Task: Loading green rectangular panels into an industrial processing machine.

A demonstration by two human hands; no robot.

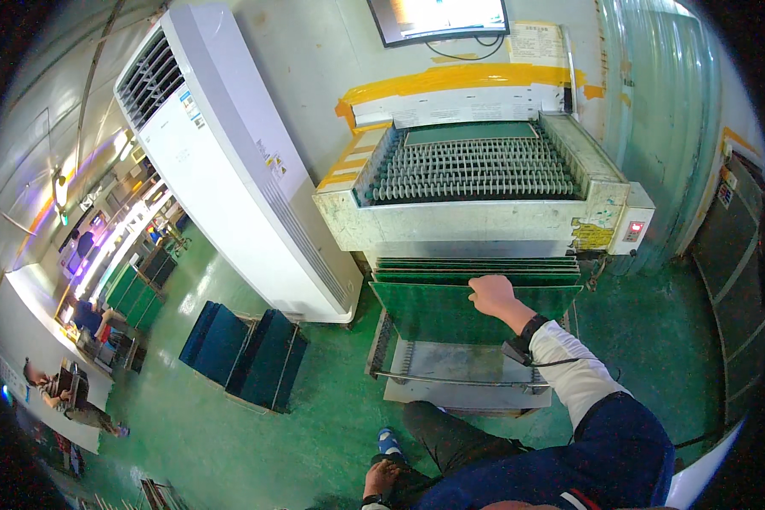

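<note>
My right hand (494, 299) is closed on the top edge of the front green panel (433, 313), its fingers bent over the rim. This flat panel leans in a low metal rack (450, 379), with several similar green panels (476, 264) standing close behind it. A dark band and a small device with a cable sit on my right wrist. Low down near my leg, my left hand (381, 478) rests with its fingers lying on the dark trousers, holding nothing that I can see.
Behind the rack stands a roller conveyor machine (476, 170) with a green board at its far end. A tall white air conditioner (246, 161) is left of it. Dark blue panels (246, 357) stand in a floor rack. Other people (68, 395) are at far left.
</note>
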